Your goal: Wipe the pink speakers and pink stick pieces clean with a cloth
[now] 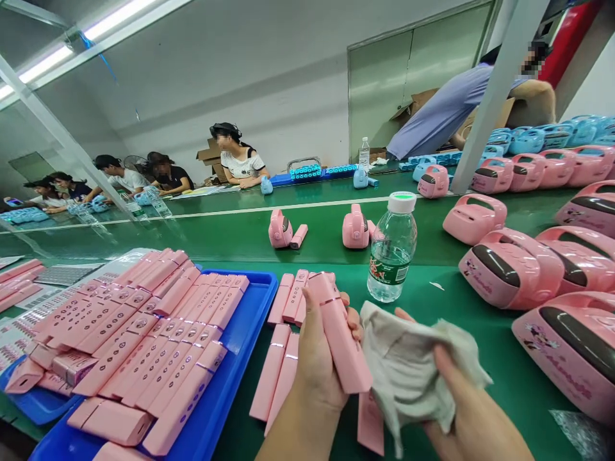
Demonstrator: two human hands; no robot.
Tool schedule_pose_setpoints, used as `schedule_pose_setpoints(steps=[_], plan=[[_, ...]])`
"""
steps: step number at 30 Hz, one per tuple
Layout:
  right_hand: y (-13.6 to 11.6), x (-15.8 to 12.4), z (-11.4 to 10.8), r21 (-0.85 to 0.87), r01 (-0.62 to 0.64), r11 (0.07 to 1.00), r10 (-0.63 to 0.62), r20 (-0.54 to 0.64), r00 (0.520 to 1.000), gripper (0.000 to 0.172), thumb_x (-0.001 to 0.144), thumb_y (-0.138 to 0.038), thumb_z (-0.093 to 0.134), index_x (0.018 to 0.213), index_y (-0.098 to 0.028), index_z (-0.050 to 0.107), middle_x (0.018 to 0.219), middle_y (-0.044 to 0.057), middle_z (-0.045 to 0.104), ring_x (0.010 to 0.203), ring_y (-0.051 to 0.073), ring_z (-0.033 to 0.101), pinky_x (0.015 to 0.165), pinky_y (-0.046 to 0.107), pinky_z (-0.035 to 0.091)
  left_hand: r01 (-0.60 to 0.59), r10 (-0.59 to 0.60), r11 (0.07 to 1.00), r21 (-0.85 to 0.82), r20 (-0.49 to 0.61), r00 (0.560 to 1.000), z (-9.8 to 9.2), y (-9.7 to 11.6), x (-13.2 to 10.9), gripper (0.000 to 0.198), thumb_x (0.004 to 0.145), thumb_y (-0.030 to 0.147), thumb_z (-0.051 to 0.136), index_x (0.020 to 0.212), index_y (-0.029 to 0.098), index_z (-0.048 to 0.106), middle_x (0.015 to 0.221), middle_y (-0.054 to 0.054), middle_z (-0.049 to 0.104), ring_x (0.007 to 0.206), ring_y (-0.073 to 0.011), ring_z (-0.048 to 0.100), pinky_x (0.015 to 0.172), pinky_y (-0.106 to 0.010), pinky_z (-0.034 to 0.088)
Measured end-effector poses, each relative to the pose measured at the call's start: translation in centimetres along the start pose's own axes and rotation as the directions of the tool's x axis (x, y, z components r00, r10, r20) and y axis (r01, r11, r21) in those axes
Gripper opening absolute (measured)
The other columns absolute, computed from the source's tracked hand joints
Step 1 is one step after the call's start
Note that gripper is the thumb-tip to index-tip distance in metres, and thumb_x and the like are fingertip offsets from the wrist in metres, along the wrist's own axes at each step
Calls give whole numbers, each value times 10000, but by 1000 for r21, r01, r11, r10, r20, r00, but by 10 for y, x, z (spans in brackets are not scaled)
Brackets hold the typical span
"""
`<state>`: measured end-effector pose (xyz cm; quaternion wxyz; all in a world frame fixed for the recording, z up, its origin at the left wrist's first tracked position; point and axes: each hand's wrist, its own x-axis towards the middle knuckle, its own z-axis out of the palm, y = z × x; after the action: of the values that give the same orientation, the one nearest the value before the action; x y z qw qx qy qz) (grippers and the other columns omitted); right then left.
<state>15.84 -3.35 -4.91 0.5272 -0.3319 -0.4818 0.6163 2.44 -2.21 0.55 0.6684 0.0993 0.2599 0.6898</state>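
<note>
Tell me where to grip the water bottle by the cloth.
Wrap the right hand around the water bottle's round body, coming from the near side once the hand lets go of the cloth. The bottle stands upright, and its body offers a fuller hold than the narrow capped neck.

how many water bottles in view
2: a water bottle with a green cap stands on the near green belt, and a second water bottle stands far back, upright. others may be hidden.
</note>
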Motion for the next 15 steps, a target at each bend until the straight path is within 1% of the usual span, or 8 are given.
schedule_pose_setpoints(steps=[2, 4, 6, 8, 10, 11, 13, 15], plan=[[-3, 9, -4, 90, -112, 990, 123, -116, 986, 431, 930, -430, 344, 1328, -273, 396, 1163, 20, 636, 925, 230, 664, 714, 326, 605, -15, 16, 1000, 17, -66, 998, 2, -1, 1, 422, 774, 551, 514, 766, 137, 597, 606, -13, 545, 525, -83, 514, 514, -171, 427], [-3, 14, -5, 201, -204, 958, 248, -227, 942, 499, 874, -450, 466, 1325, -243, 406, 1114, 27, 669, 939, 252, 659, 759, 337, 596, 10, -3, 999, 53, -130, 992, 5, -5, 2, 403, 781, 541, 511, 865, 163, 624, 627, -9, 563, 541, -98, 534, 518, -193, 438], [-2, 15, -5, 245, -218, 945, 279, -249, 927, 492, 851, -472, 496, 1299, -274, 445, 1139, 5, 657, 1030, 254, 614, 820, 327, 571, 53, -34, 992, 110, -168, 985, 8, -14, 0, 394, 788, 519, 518, 964, 186, 633, 604, 2, 569, 516, -95, 532, 500, -191, 429], [0, 11, -4, 202, -178, 963, 215, -178, 960, 452, 851, -467, 501, 1270, -297, 485, 1237, -18, 591, 1163, 252, 513, 905, 317, 519, 98, -77, 983, 155, -135, 988, 10, -23, -5, 378, 809, 480, 513, 994, 174, 640, 683, -29, 635, 604, -120, 591, 573, -212, 465], [4, 5, -4, 121, -97, 988, 110, -110, 988, 447, 848, -422, 532, 1271, -286, 491, 1331, -23, 503, 1264, 258, 387, 996, 324, 434, 128, -118, 973, 191, -61, 991, 11, -33, -10, 361, 829, 448, 501, 993, 160, 645, 888, -74, 682, 831, -174, 630, 744, -259, 481], [6, 2, -4, 71, -50, 996, 57, -91, 994, 458, 855, -393, 533, 1292, -274, 468, 1368, -18, 458, 1294, 259, 331, 1031, 333, 386, 129, -125, 971, 202, -33, 992, 10, -37, -12, 359, 834, 441, 497, 1006, 162, 642, 990, -84, 673, 946, -198, 609, 831, -283, 460], [8, -3, -5, -54, 46, 997, -51, -86, 995, 470, 897, -356, 469, 1348, -256, 386, 1416, -2, 387, 1320, 249, 268, 1058, 345, 328, 119, -116, 971, 209, -28, 993, 7, -46, -15, 353, 826, 431, 517, 1055, 186, 625, 1096, -76, 644, 1072, -217, 554, 921, -307, 413], [7, -5, -7, -237, 151, 960, -168, -57, 984, 464, 931, -322, 394, 1384, -260, 313, 1450, -7, 316, 1327, 226, 239, 1064, 338, 298, 115, -105, 974, 195, -60, 993, 3, -52, -14, 362, 792, 433, 566, 1059, 195, 624, 1108, -70, 639, 1103, -220, 534, 936, -298, 400]])
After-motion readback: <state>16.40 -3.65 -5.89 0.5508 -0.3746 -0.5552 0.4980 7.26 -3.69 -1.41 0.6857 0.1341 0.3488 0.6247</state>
